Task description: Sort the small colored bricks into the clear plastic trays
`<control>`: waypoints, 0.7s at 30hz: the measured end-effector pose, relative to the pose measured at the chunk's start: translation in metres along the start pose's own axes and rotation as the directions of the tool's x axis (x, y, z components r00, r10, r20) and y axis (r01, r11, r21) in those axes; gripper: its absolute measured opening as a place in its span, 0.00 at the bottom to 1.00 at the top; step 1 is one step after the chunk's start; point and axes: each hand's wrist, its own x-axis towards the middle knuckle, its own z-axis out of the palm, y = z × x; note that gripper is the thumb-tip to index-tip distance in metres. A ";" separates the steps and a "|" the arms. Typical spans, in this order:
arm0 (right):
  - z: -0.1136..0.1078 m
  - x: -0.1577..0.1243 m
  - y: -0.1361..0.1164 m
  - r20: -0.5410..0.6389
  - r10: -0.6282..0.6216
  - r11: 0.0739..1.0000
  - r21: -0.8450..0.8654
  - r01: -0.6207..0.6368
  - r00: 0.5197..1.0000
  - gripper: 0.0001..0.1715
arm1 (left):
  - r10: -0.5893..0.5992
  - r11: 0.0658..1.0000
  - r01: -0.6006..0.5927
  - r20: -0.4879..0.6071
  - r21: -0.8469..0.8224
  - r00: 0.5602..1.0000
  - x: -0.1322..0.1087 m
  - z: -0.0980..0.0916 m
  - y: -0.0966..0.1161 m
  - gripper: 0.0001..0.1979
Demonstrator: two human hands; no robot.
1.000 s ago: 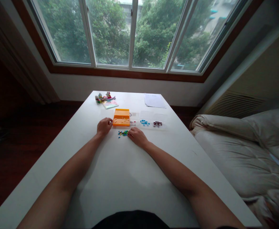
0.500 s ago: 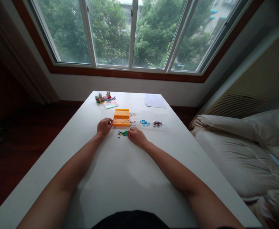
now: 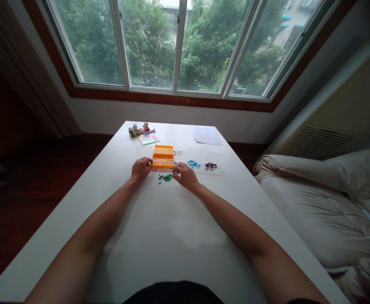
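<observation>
The table (image 3: 172, 236) filled the lower centre of the frame, below the window (image 3: 149, 50) and left of the sofa (image 3: 317, 202). Near mid-frame sat the case (image 3: 163, 150), the left hand (image 3: 141, 169) at its left edge. Just below lay a pile of bricks (image 3: 166, 177), the right hand (image 3: 186, 176) at its right. Two brick groups (image 3: 211, 165) lay right of the case, figurines (image 3: 134, 131) beyond it to the upper left, papers (image 3: 207, 135) to the upper right.
</observation>
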 end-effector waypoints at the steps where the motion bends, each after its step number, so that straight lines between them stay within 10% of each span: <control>1: -0.002 0.005 0.002 -0.005 0.015 1.000 -0.004 -0.015 1.000 0.04 | 0.006 1.000 -0.006 0.002 -0.004 1.000 0.000 0.000 0.000 0.10; 12: 0.006 0.075 0.013 -0.052 0.145 0.987 -0.062 -0.148 0.988 0.06 | 0.066 0.997 -0.065 0.028 -0.040 0.997 0.000 0.001 -0.002 0.10; 21: 0.014 0.059 0.023 -0.061 0.147 0.989 0.005 -0.147 0.987 0.08 | 0.086 0.995 -0.083 0.058 -0.052 0.995 0.000 0.000 0.001 0.10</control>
